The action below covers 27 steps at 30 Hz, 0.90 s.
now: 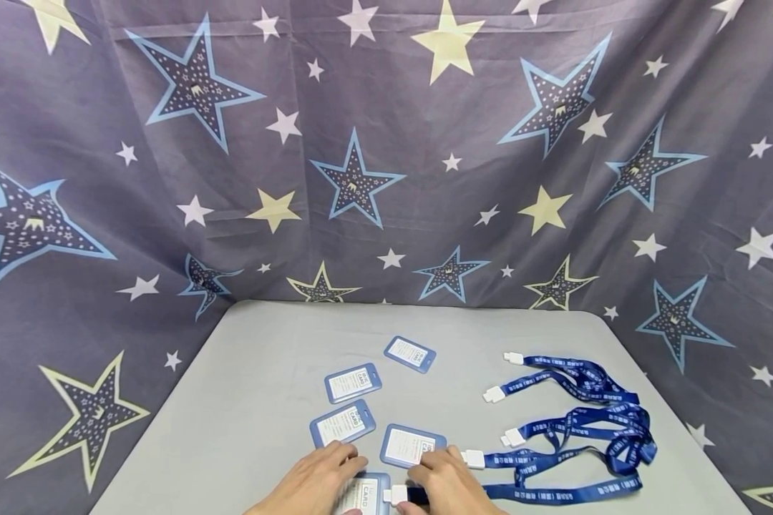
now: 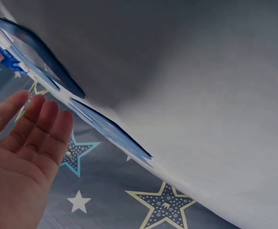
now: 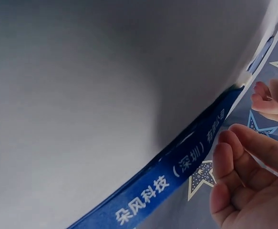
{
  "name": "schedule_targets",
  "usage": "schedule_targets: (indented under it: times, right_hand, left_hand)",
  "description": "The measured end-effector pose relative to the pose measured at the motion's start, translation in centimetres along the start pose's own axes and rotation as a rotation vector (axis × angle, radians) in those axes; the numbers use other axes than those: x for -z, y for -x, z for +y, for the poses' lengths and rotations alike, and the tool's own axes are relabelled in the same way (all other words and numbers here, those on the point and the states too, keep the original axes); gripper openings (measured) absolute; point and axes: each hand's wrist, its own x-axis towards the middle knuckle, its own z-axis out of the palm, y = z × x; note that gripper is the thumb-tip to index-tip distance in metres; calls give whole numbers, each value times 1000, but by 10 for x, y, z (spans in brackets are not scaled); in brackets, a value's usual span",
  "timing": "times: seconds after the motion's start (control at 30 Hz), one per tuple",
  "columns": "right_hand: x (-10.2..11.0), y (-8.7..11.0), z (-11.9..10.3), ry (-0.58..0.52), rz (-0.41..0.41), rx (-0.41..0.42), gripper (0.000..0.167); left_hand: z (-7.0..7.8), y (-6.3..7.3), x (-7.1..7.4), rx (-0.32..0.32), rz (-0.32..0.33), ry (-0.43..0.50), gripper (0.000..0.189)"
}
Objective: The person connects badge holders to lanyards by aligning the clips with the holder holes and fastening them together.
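My left hand (image 1: 315,478) is over the near blue badge holder (image 1: 373,492), covering its left part, with its fingers loosely bent in the left wrist view. My right hand (image 1: 449,483) hovers over the nearest blue lanyard (image 1: 554,495), fingers relaxed beside the strap (image 3: 153,186) in the right wrist view. That lanyard's white clip (image 1: 396,495) lies right at the holder's slotted end, between both hands. Just beyond the right fingertips lies another badge holder (image 1: 402,445), its right end beside a second white clip (image 1: 473,459).
Three more badge holders lie farther back: one (image 1: 343,424) past the left hand, one (image 1: 353,383) behind it, one (image 1: 410,354) farthest off. Several blue lanyards (image 1: 628,411) overlap on the right of the grey table (image 1: 232,400). A star-patterned curtain (image 1: 361,236) surrounds the table.
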Motion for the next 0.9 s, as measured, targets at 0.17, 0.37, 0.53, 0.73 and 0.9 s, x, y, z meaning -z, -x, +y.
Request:
schedule_targets:
  times: [0.17, 0.37, 0.53, 0.73, 0.9]
  right_hand:
    - [2, 3, 1, -10, 25, -10, 46]
    - [2, 8, 2, -1, 92, 3, 43]
    - [5, 11, 4, -14, 95, -28, 40]
    - [11, 15, 5, -52, 43, -103, 43]
    - [16, 17, 3, -79, -3, -165, 47]
  left_hand:
    - [2, -1, 2, 29, -23, 15, 58]
    - [2, -2, 0, 10, 19, 6, 56]
    - [2, -1, -2, -30, 70, -9, 53]
    - [4, -2, -2, -38, 90, -20, 52]
    - [7, -4, -1, -39, 90, -32, 54]
